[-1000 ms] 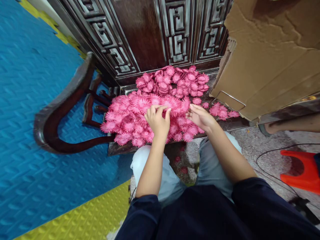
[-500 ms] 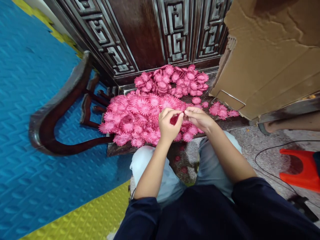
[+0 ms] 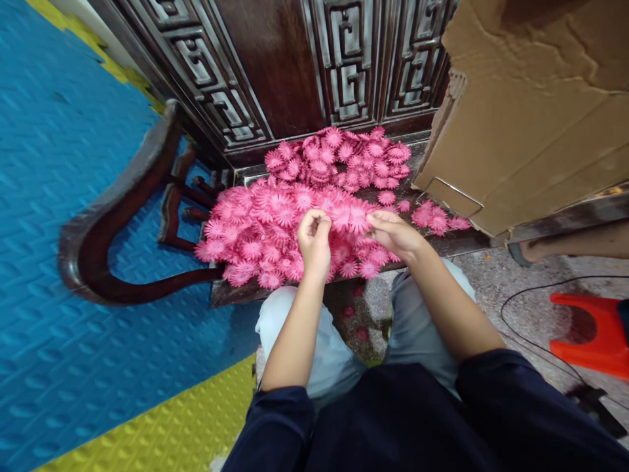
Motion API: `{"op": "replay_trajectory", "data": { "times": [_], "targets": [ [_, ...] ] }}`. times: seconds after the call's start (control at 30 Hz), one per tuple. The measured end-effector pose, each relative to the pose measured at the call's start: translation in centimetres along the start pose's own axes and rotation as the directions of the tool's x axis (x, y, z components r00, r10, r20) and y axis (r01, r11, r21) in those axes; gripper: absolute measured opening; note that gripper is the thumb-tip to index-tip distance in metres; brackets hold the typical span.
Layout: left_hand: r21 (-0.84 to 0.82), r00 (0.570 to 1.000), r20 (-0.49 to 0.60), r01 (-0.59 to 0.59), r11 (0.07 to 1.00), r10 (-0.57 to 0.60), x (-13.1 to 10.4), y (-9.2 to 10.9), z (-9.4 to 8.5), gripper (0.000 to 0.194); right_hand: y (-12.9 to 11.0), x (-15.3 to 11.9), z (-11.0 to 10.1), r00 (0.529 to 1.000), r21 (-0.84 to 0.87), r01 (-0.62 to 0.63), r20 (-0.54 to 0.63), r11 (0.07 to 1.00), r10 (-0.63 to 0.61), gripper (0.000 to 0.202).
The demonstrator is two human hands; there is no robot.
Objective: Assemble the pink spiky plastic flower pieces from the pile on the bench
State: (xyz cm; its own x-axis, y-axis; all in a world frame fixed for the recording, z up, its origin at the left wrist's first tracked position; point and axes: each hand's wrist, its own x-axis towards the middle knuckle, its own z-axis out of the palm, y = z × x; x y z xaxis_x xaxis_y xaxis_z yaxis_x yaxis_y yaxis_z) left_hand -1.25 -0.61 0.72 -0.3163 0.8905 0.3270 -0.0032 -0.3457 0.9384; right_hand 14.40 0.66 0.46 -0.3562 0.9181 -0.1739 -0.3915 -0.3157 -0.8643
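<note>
My right hand (image 3: 397, 236) pinches the edge of a pink flower-shaped piece (image 3: 358, 220) with a fringed, petal-like rim. The flower is spread flat above the near side of a large heap of similar pink flowers (image 3: 265, 229). To its left, my left hand (image 3: 314, 244) is closed, thumb against curled fingers. Whatever it may hold is too small or hidden to make out. Both hands are over the front part of a dark wooden bench (image 3: 236, 294), in front of my knees.
Behind the heap rises a carved wooden backrest (image 3: 280, 65), with a curved armrest (image 3: 78, 249) at left. A cardboard sheet (image 3: 535, 131) stands on the right, near a few loose flowers (image 3: 432, 216). A red plastic stool (image 3: 584, 354), a cable (image 3: 511, 298) and another person's foot (image 3: 525, 252) are farther right.
My hands were close together, fingertips nearly meeting. Now my left hand has moved left and its fingers have curled in. The flower in my right hand now shows flat and face-up.
</note>
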Motion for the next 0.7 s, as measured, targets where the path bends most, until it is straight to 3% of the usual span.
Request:
{"op": "replay_trajectory", "data": {
  "times": [0.27, 0.47, 0.7],
  "targets": [
    [0.137, 0.985, -0.15, -0.068, 0.988, 0.088, 0.3, 0.2, -0.5, 0.007, -0.1, 0.2, -0.3, 0.998, 0.066, 0.008, -0.07, 0.998, -0.004, 0.03],
    [0.167, 0.983, -0.152, -0.077, 0.983, 0.102, 0.2, 0.2, -0.4, 0.006, 0.2, 0.7, -0.7, 0.971, 0.015, 0.083, -0.227, 0.996, -0.077, 0.033],
    [0.177, 0.982, -0.148, -0.094, 0.98, 0.121, 0.2, 0.1, -0.4, 0.006, 0.6, 1.0, -1.0, 0.961, -0.011, 0.073, -0.267, 0.997, -0.073, 0.03]
  ]
}}
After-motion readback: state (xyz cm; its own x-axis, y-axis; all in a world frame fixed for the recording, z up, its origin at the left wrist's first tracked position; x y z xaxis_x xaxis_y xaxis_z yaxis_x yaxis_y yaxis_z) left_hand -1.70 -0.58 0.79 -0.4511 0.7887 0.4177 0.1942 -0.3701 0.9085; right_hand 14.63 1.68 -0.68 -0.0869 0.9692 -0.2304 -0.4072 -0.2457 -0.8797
